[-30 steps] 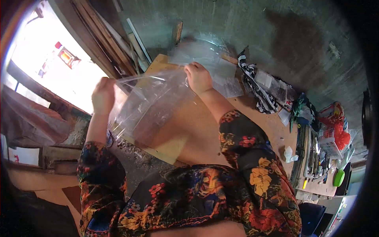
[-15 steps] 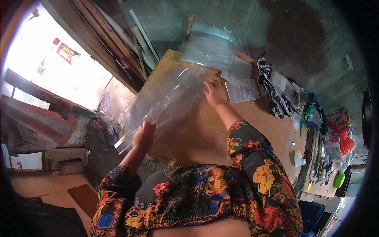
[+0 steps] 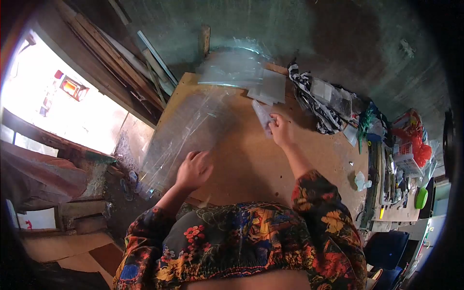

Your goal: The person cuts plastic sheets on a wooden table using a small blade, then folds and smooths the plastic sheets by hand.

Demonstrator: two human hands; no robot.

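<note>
A large clear plastic sheet (image 3: 186,125) lies on the left part of the wooden table (image 3: 251,164). My left hand (image 3: 195,169) is beside its right edge, fingers curled; whether it holds anything is hidden. Farther right, my right hand (image 3: 281,130) pinches a small clear plastic piece (image 3: 262,116), which tilts up to the left from the fingers. Just behind that piece, small clear sheets (image 3: 271,88) lie near the table's back edge. A stack of larger clear plastic (image 3: 231,68) sits to their left.
Black-and-white plastic wrapping (image 3: 314,106) lies at the back right. Beyond it are a basket with a red bag (image 3: 408,157), tools (image 3: 390,186) and a green object (image 3: 421,198). A crumpled white piece (image 3: 360,181) rests at the right. Wooden boards (image 3: 113,58) lean at the left.
The large sheet has come down from both hands onto the table. My left hand moved right and toward my body. My right hand went right and now holds a small plastic piece.
</note>
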